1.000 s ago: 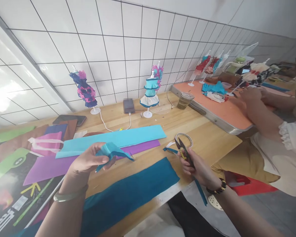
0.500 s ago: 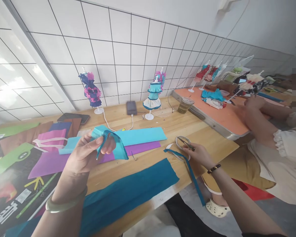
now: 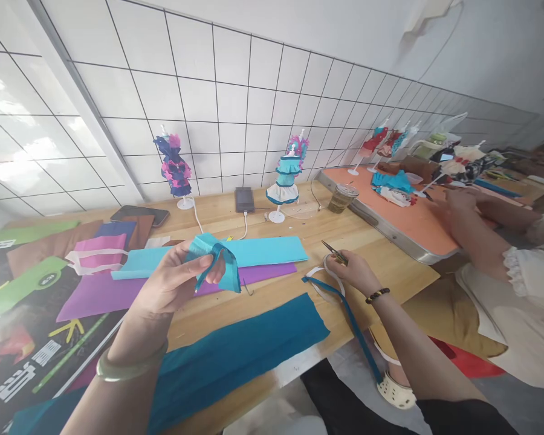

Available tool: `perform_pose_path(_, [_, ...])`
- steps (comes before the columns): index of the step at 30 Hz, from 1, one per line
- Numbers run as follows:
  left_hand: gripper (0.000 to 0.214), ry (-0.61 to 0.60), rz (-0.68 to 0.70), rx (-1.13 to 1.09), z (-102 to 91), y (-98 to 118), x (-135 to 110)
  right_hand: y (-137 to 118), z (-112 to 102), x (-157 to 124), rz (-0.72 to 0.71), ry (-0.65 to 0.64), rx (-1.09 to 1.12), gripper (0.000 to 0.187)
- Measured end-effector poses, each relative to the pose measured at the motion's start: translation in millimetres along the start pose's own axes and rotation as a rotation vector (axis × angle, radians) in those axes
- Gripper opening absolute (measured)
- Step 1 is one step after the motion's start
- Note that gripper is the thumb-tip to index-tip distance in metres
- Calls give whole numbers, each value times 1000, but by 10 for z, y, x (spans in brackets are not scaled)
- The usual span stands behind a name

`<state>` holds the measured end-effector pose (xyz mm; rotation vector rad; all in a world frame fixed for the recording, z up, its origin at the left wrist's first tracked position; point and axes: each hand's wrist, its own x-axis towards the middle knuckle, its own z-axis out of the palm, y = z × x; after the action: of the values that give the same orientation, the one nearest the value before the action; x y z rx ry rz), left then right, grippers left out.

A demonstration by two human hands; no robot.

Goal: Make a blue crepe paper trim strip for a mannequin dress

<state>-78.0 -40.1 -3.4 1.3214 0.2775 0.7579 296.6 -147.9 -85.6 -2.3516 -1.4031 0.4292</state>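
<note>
My left hand (image 3: 181, 275) is closed on a small turquoise fabric piece (image 3: 230, 272) with darker teal edging, pinched by the thumb and held up over the table. In my right hand (image 3: 356, 269) is a pair of small scissors (image 3: 335, 251), blades pointing up and left; the handles are hidden in my fingers. Beneath that hand lie a loop of white tape (image 3: 320, 290) and a narrow teal strip (image 3: 356, 326) that hangs over the table edge. A wide teal fabric length (image 3: 249, 338) lies along the near edge, with turquoise (image 3: 272, 251) and purple fabric (image 3: 272, 275) behind it.
Doll stands with dresses (image 3: 284, 181) (image 3: 176, 172) stand by the tiled wall, near a black box (image 3: 244, 199) and a cup (image 3: 343, 198). A phone (image 3: 140, 215) and fabric pieces lie left. A co-worker's arms (image 3: 476, 217) are over the orange table (image 3: 408, 226) at right.
My right hand has lifted the scissors up and left, off the white tape loop. My left hand has shifted slightly right with the turquoise fabric piece. The view has turned a little.
</note>
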Motion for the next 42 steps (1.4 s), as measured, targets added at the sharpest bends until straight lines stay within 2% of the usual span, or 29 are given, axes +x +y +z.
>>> perform_pose_path(8, [23,-59,-6,-12,57,3,10,-57,31,208,-3,-147,-7,11])
perform_pose_path(13, [25,-59,-44,3,73,8,23,-68,121,183,39,-48,-70,22])
perform_pose_path(19, [27,-93,-48,-4,91,-23,34,-42,247,184,136,77,-92,15])
perform_pose_path(24, [24,-125,-29,-31,80,-42,32,-29,293,159,205,125,-82,21])
perform_pose_path(31, [24,-135,-60,24,69,-68,37,-99,306,159,236,140,-66,32])
perform_pose_path(38, [28,-127,-65,62,84,-41,25,-84,379,105,279,138,41,15])
perform_pose_path(42, [27,-131,-68,63,99,-26,20,-89,432,81,304,76,84,26])
